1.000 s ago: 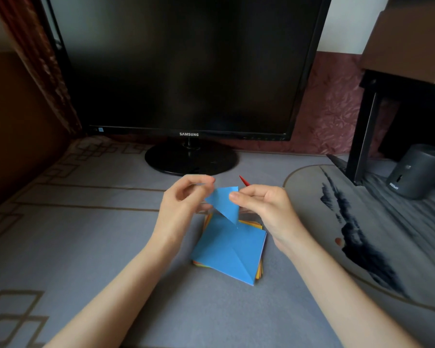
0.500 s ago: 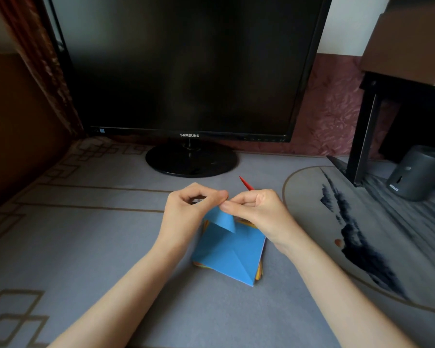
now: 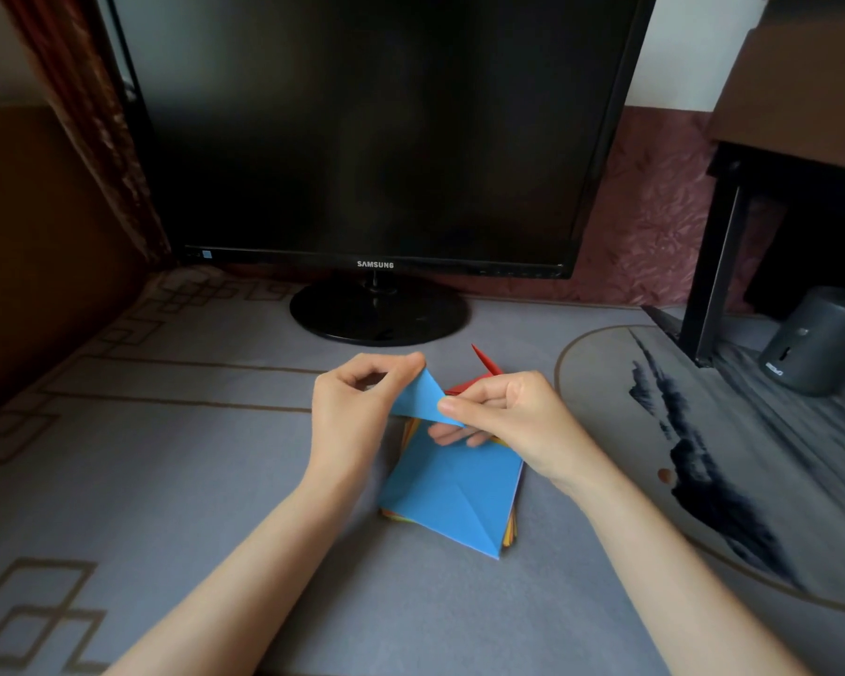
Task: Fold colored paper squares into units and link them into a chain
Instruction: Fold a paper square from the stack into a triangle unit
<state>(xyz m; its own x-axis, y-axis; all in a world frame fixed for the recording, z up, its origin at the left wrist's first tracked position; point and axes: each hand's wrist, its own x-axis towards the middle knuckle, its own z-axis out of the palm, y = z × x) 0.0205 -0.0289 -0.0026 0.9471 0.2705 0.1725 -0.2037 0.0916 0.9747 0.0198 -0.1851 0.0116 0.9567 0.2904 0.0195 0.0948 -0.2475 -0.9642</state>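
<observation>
Pinching a small blue triangle [image 3: 423, 400] between them, the left hand [image 3: 357, 412] and right hand [image 3: 513, 422] close thumb and fingertip on opposite corners — raised above the paper stack [image 3: 454, 500], likely to sharpen a crease.

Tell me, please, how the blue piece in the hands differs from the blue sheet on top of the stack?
The blue piece is a small folded triangle; the blue sheet is larger, four-sided and open, with only a crease. The piece is pinched above the table between the left hand and right hand; the sheet lies flat on the stack, untouched. Both are the same blue.
</observation>
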